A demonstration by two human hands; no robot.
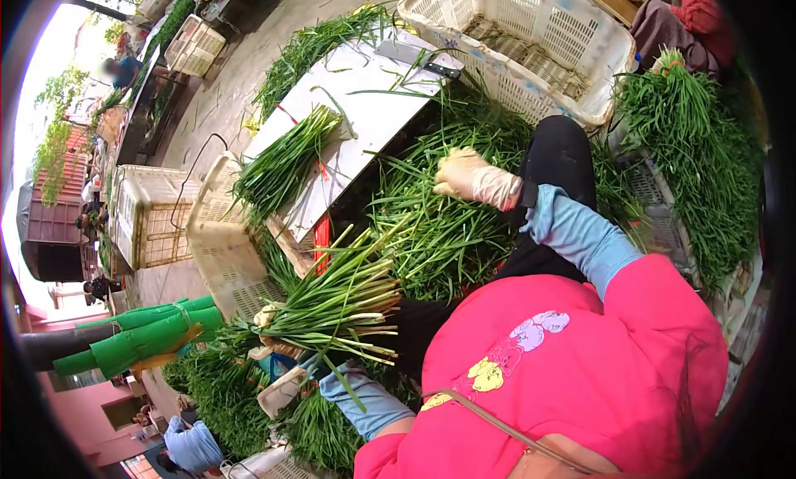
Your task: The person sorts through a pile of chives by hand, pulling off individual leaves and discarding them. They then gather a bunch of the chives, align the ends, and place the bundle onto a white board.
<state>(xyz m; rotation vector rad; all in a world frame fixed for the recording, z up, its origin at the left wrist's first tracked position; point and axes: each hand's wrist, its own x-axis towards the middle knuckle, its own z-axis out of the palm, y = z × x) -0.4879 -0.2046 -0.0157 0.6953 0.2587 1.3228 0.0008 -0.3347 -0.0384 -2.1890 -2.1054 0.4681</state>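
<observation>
A bunch of long green stalks (352,301) is held in my left hand (269,342), at the lower left, with its pale cut ends pointing right. My right hand (473,176), in a pale glove, is closed over the loose green leaves (439,218); what it holds, if anything, is too small to name. A bundle of greens (290,164) lies on the white board (377,102) in front of me. A knife (414,58) rests at the board's far edge. Red strips (322,239) hang by the board's near edge.
A large white crate (539,44) stands beyond the board, another crate (228,239) to the left. Tied greens (684,131) are piled at the right. A person in red (701,19) sits at the top right. A green-wrapped pole (149,334) juts in at the left.
</observation>
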